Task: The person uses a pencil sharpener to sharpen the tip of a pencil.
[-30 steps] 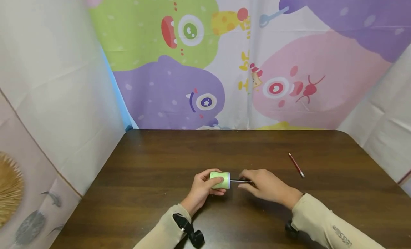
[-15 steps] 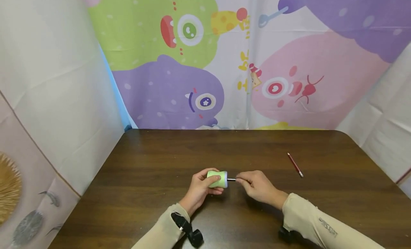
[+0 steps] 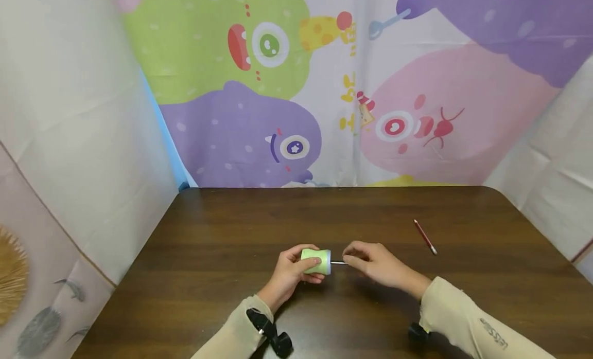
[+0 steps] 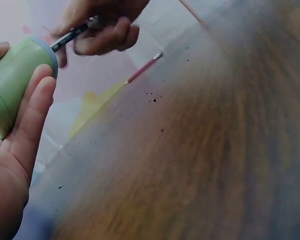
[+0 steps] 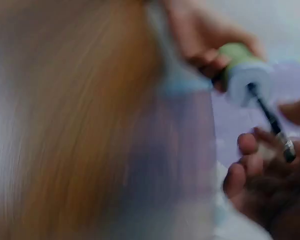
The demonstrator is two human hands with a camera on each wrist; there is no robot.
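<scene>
My left hand (image 3: 291,270) grips a light green pencil sharpener (image 4: 21,75) with a pale blue end face. Out of the hole in that face sticks a dark pencil (image 5: 266,115) with small print and a metal-banded end. In the right wrist view my right hand (image 3: 377,264) is around the pencil's free end, thumb on one side and bent fingers on the other, with gaps between them and the pencil. The pencil's inner part is hidden in the sharpener. Both hands are held above the brown table (image 3: 231,225).
A red pencil (image 3: 424,237) with a white eraser end lies on the table to the right, beyond my right hand. A cartoon curtain (image 3: 343,158) hangs behind the table's far edge. Pale cloths hang on both sides.
My right hand first moved in toward the sharpener and pinched the pencil, then drew back a little to the right with its fingers loosened. The left hand keeps its hold on the sharpener.
</scene>
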